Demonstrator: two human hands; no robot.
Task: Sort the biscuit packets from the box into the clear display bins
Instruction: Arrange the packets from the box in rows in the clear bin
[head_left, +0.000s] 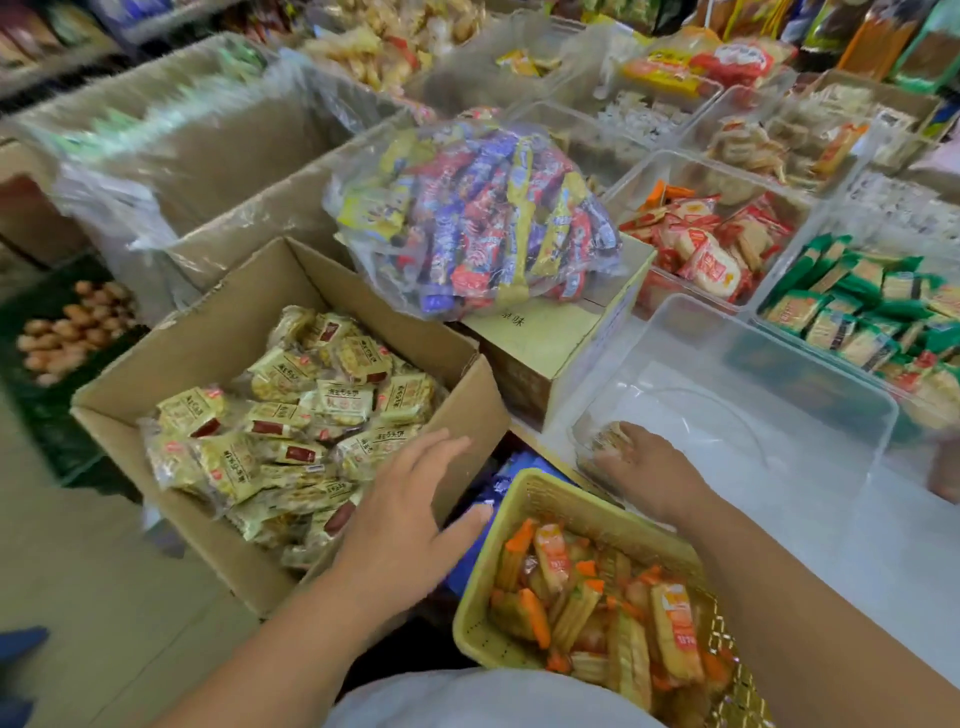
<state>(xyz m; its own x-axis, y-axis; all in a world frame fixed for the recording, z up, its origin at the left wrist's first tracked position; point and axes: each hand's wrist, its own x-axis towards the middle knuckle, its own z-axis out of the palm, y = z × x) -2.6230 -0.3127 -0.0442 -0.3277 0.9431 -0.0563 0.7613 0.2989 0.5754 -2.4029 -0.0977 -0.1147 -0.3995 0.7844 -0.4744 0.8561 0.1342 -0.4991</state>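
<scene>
An open cardboard box (218, 332) at lower left holds several pale yellow biscuit packets (291, 421). My left hand (410, 519) hovers over the box's near right corner, fingers straight and spread, holding nothing. To the right stands a large clear bin (769, 374), bare apart from its near left corner. There my right hand (649, 467) lies palm down over a few biscuit packets (605, 439), fingers curved over them. Whether it grips them is unclear.
A yellow mesh basket (524, 499) of orange-wrapped snacks sits in front of me. A clear bag of colourful bars (478, 208) lies on a closed carton (550, 343). Clear bins with red packets (711, 244) and green packets (857, 306) stand beyond. Lined cartons fill the left back.
</scene>
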